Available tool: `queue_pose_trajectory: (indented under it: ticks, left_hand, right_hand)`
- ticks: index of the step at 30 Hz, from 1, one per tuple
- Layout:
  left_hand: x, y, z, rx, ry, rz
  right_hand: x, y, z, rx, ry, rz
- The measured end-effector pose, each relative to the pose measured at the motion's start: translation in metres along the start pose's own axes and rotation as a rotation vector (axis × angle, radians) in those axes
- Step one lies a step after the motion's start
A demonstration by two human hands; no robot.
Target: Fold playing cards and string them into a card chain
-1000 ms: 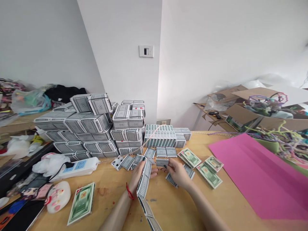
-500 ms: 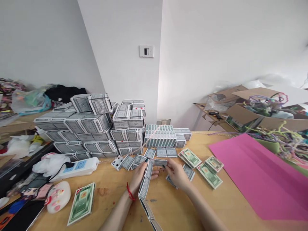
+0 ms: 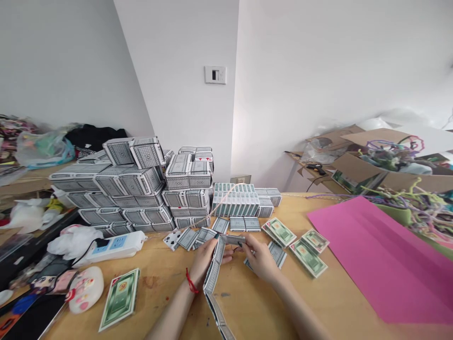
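Note:
A strip of joined folded playing cards [image 3: 213,275] runs from between my hands down to the bottom edge, bent sharply near its far end. My left hand [image 3: 204,259] grips the strip at that bend, thumb on its outer side and fingers partly hidden behind it. At the short end piece, my right hand [image 3: 260,257] pinches the strip between thumb and fingers. Under and beside the right hand lie patterned cards [image 3: 278,254] on the table. Loose playing cards [image 3: 187,238], one face up with black pips, are spread beyond the left hand.
Stacked card blocks [image 3: 130,182] stand at the back left, beside a green-edged row of cards [image 3: 235,200]. Green card packs [image 3: 307,257] and a pink sheet [image 3: 382,264] lie right. A power strip [image 3: 115,246], white squishy toy [image 3: 86,289] and another green pack [image 3: 119,298] sit left.
The strip's far end has tilted slightly as the right fingers shifted a little on it. Both hands otherwise keep their places, and the things on the table look the same.

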State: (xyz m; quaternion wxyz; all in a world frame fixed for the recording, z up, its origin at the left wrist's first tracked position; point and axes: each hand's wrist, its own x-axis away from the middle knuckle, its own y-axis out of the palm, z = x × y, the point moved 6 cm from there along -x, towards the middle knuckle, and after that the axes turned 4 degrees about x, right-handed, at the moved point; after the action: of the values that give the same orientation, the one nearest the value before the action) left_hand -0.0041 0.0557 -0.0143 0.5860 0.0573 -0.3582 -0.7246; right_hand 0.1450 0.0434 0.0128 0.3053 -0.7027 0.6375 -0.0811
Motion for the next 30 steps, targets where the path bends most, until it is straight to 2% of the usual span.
queue_pose_trajectory:
  ticks: [10, 19, 24, 30]
  left_hand:
    - [-0.003, -0.003, -0.003, -0.02, -0.026, 0.011]
    - [-0.001, 0.001, -0.002, -0.06, -0.033, -0.044]
    - [-0.001, 0.001, -0.001, -0.05, -0.02, -0.014]
    - [0.0, 0.004, -0.001, -0.047, -0.013, -0.04]
  right_hand:
    - [0.004, 0.005, -0.006, 0.056, -0.021, 0.021]
    - [0.004, 0.004, -0.006, 0.084, -0.022, -0.001]
    - [0.006, 0.007, -0.006, 0.191, -0.022, -0.011]
    - [0.009, 0.01, -0.005, 0.342, -0.008, -0.009]
